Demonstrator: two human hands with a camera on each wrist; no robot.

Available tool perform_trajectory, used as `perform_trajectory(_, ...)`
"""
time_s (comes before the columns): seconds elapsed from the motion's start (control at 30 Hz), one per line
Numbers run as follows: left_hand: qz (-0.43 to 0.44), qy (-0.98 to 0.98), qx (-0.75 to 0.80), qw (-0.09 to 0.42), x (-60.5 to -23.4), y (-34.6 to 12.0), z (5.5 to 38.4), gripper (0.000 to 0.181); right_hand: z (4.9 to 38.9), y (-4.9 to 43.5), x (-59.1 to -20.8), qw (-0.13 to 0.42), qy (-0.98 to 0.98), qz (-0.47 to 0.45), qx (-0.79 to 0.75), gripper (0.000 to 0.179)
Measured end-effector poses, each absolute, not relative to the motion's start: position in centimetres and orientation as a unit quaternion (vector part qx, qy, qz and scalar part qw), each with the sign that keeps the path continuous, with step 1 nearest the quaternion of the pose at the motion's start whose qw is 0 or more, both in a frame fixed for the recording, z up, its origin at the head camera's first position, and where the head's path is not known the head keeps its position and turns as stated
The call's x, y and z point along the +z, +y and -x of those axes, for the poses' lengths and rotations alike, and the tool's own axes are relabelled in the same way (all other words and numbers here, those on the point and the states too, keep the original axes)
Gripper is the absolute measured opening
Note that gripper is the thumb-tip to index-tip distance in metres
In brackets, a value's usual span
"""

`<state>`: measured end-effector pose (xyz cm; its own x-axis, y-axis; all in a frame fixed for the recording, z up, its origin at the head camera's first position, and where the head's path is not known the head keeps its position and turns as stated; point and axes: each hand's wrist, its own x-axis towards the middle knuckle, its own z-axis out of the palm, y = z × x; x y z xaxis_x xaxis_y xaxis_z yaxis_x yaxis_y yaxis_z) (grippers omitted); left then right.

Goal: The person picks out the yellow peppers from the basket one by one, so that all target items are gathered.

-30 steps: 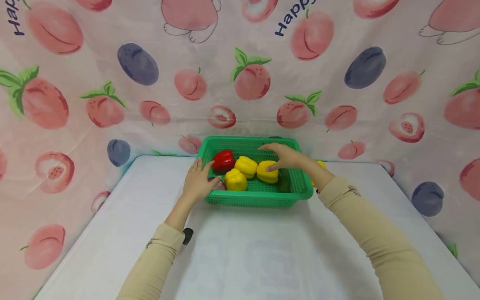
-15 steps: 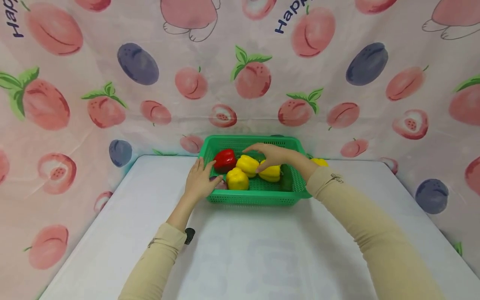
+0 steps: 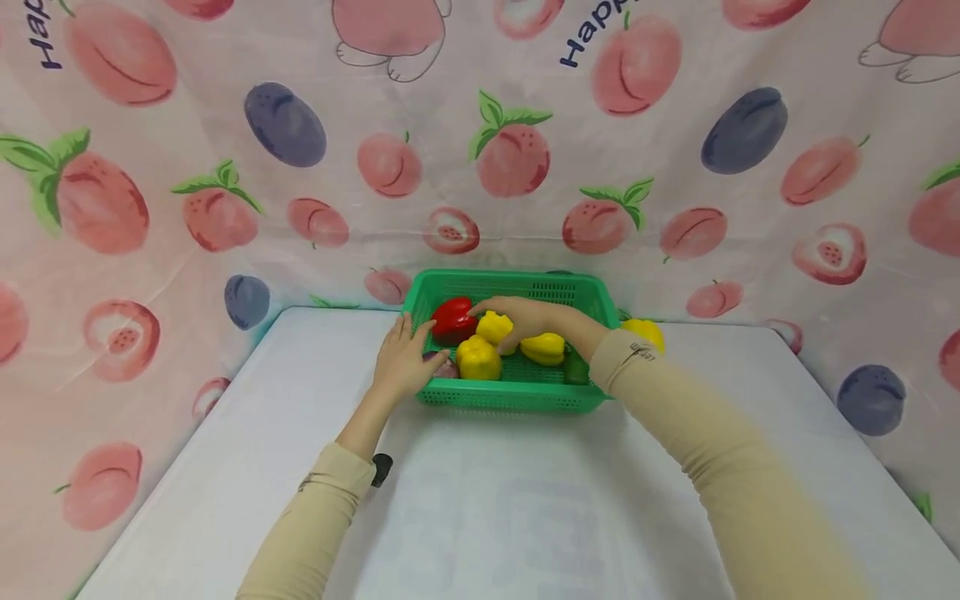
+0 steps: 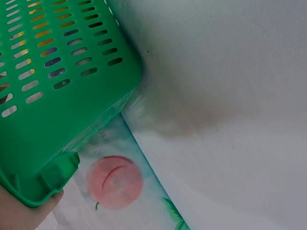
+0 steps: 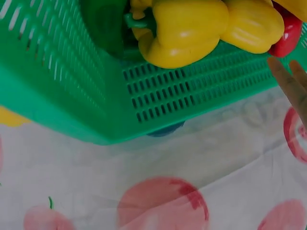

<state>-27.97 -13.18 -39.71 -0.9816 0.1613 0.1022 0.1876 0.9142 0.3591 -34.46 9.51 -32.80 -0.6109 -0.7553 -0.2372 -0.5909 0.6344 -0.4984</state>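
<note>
Green basket point(image 3: 513, 387) upright, yellow pepper point(image 3: 492, 326) inside

The basket is rectangular, with slotted walls, and stands level on the counter point(image 3: 585, 500), a long side foremost. The yellow pepper is glossy and lobed; it lies near the basket's middle, between a red pepper point(image 3: 452, 323) and a second yellow pepper point(image 3: 544, 350), partly covered in the head view.

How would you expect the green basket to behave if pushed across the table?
The green basket will likely stay stiff, as its sides look straight and unbent. Its low, wide shape should probably resist tipping. The rounded yellow peppers might roll, since gaps show beside them.
</note>
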Motion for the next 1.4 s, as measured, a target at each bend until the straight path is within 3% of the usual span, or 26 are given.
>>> perform_trajectory(0.63, 0.087, -0.979, -0.181, 0.042, -39.8, -13.3, 27.9, 0.064, 34.9, 7.4, -34.4, 0.271, 0.889, 0.351, -0.116, 0.071)
perform_trajectory(0.87, 0.079, -0.978, -0.188, 0.034, -39.9, -13.5, 27.6, 0.064, 34.8, 6.7, -34.7, 0.264, 0.889, 0.355, -0.118, 0.072)
perform_trajectory(1.13, 0.081, -0.977, -0.190, 0.045, -39.9, -13.5, 27.9, 0.063, 34.9, 5.7, -35.5, 0.302, 0.878, 0.359, -0.091, 0.070)
perform_trajectory(1.4, 0.085, -0.978, -0.187, 0.045, -40.0, -13.2, 28.2, 0.064, 36.1, 5.5, -37.0, 0.298, 0.890, 0.337, -0.077, 0.077)
